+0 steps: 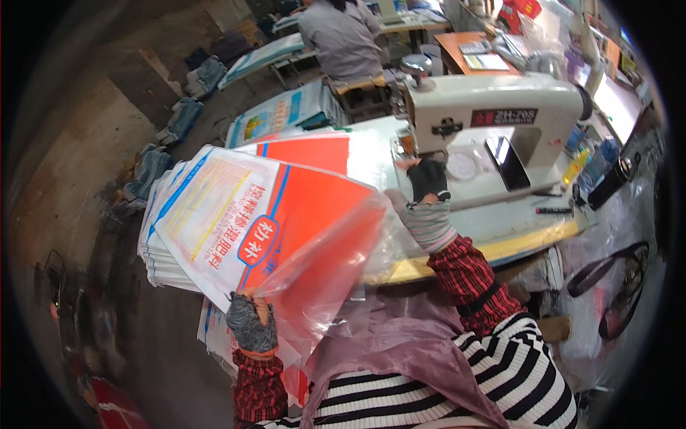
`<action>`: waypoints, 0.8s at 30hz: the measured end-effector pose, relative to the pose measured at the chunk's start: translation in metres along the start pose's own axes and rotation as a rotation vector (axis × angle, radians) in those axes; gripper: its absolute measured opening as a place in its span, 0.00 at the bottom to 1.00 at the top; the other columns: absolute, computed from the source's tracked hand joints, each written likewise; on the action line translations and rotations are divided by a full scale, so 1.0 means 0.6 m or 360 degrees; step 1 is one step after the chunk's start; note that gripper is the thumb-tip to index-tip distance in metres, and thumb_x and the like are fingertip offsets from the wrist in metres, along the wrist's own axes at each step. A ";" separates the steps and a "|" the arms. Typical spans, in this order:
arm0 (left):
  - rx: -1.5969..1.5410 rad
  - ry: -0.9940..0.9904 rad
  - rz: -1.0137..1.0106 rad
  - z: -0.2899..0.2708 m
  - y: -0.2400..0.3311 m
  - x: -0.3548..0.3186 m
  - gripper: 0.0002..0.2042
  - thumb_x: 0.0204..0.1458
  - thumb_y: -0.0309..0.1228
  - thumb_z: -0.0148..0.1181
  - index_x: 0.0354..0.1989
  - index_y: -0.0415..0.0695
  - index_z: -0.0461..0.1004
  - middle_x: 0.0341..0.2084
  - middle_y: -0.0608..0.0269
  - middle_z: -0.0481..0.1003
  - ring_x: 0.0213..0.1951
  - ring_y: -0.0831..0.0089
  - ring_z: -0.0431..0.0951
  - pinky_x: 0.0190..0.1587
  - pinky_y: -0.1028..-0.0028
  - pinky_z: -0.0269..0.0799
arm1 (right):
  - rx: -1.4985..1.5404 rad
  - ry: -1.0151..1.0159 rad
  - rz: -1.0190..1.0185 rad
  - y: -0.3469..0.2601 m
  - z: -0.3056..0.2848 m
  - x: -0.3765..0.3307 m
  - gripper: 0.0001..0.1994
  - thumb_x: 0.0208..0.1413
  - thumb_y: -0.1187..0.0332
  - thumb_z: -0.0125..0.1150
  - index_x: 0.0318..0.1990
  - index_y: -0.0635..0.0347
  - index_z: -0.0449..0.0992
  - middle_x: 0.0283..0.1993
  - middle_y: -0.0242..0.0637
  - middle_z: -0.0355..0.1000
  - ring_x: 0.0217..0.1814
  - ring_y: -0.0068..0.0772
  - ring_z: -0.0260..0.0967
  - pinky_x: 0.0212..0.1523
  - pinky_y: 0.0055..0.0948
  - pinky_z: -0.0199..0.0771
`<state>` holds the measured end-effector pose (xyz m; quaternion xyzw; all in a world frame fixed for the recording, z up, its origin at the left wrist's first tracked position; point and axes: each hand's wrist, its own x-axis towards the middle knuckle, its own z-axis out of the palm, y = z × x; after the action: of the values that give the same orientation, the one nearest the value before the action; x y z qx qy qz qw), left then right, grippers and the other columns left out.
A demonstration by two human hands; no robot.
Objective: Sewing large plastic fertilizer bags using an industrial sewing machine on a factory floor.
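My left hand [254, 323], in a grey fingerless knit glove, is closed on the near lower corner of a red and white printed sack [236, 207]. A clear plastic film [321, 286] hangs loose along the sack's near side. The sack lies slanted over a stack of similar sacks [163, 263]. My right hand [427, 180], in a dark fingerless glove, lies on the bed of a white sewing machine [493, 100], beside its needle area [406, 143]. Its fingers look stretched out and apart, with the fingertips close to the needle area.
A black phone [507, 163] and a round white disc [461, 164] lie under the machine's arm. A marker [554, 211] is near the yellow table edge [500, 252]. Behind are another sack pile [286, 111] and a seated person [339, 39]. A black strap [607, 286] hangs at right.
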<state>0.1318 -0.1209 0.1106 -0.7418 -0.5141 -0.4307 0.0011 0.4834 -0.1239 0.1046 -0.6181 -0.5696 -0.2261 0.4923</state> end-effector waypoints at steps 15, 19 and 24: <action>0.0215 -0.0344 0.0180 -0.071 0.028 -0.083 0.11 0.38 0.20 0.56 0.34 0.42 0.70 0.20 0.53 0.70 0.22 0.56 0.73 0.26 0.64 0.67 | 0.0484 -0.0330 0.0103 -0.054 0.053 0.044 0.08 0.44 0.71 0.58 0.34 0.59 0.71 0.31 0.41 0.66 0.34 0.42 0.65 0.34 0.34 0.68; 0.0416 -0.0499 0.0233 -0.110 0.029 -0.091 0.07 0.42 0.23 0.56 0.32 0.42 0.71 0.20 0.52 0.71 0.24 0.56 0.74 0.27 0.64 0.68 | 0.0254 -0.0437 -0.0366 -0.067 0.081 0.058 0.12 0.35 0.73 0.57 0.33 0.57 0.73 0.35 0.43 0.65 0.39 0.46 0.63 0.35 0.39 0.67; 0.0787 -0.0836 0.0199 -0.173 0.014 -0.105 0.04 0.43 0.28 0.54 0.28 0.45 0.72 0.16 0.56 0.71 0.20 0.58 0.73 0.22 0.64 0.68 | 0.0279 -0.0490 -0.0501 -0.111 0.077 0.075 0.10 0.30 0.72 0.59 0.26 0.57 0.73 0.34 0.42 0.65 0.38 0.45 0.62 0.35 0.39 0.66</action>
<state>0.0655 -0.2193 0.1393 -0.8344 -0.5391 -0.0873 0.0748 0.4199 -0.0713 0.1468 -0.5037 -0.7448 -0.1529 0.4102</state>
